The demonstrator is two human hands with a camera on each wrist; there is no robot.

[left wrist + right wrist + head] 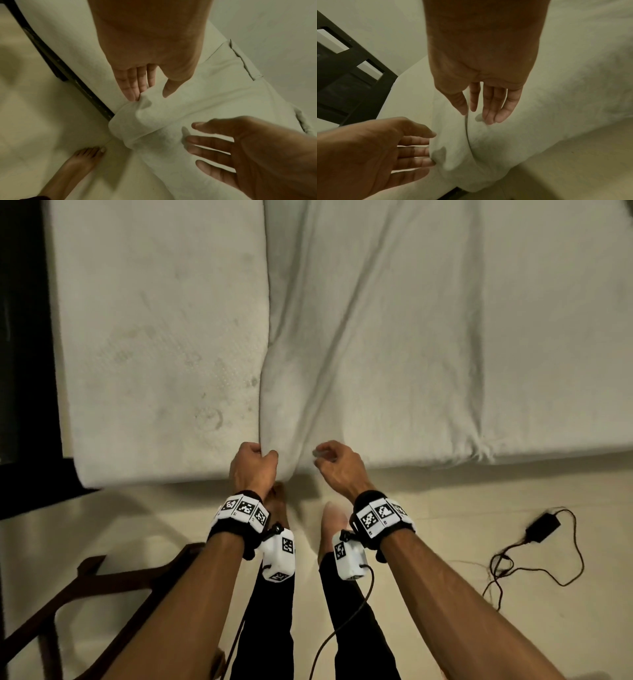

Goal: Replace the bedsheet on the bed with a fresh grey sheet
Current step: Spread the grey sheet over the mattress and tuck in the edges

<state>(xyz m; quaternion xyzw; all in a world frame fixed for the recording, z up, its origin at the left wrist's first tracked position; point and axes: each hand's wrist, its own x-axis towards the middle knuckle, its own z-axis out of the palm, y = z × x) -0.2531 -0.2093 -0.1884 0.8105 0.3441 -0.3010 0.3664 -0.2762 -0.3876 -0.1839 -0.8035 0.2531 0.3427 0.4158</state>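
A pale grey sheet [394, 337] covers the right part of the bed, with long creases running toward me. The bare white mattress [154, 337] shows on the left. At the near edge, my left hand [265, 455] grips the sheet's left border, bunched between thumb and fingers. The left wrist view shows the left hand [147, 89] pinching a rolled fold of the sheet [154, 121]. My right hand [325, 457] hovers just right of it with loosely spread fingers and holds nothing. In the right wrist view, the right hand [476, 106] has its fingertips at the sheet [539, 108].
A dark bed frame [24, 337] runs along the mattress's left side. A wooden chair [85, 594] stands at the lower left. A black charger [543, 529] with its cable lies on the pale floor to the right. My bare feet [334, 522] stand by the bed.
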